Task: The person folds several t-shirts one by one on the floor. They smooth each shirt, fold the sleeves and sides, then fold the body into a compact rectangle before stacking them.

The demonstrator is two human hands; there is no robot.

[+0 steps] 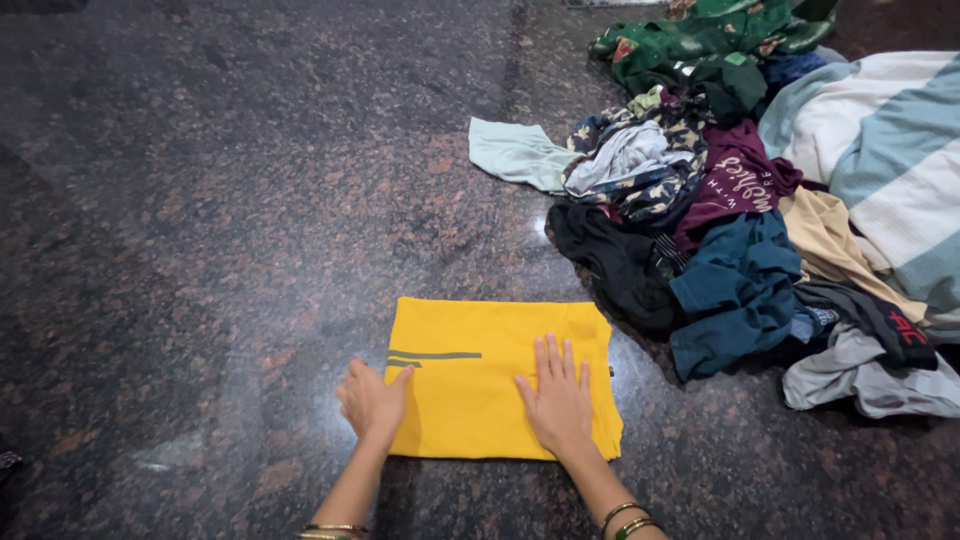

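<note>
A folded yellow garment (pixel 480 345) with a short dark stripe lies flat on the dark speckled stone floor (pixel 220 200). My right hand (pixel 556 395) rests palm down on its right half, fingers spread and pointing away from me. My left hand (pixel 372 400) sits at the garment's left edge, fingers curled loosely, the thumb touching the cloth near the stripe. Neither hand grips anything. Both wrists carry bangles.
A heap of unfolded clothes (pixel 720 200) lies to the right: black, teal, maroon, patterned and green pieces. A pale mint cloth (pixel 515 150) sticks out on its left. A white and light-blue striped blanket (pixel 880 160) lies at the far right.
</note>
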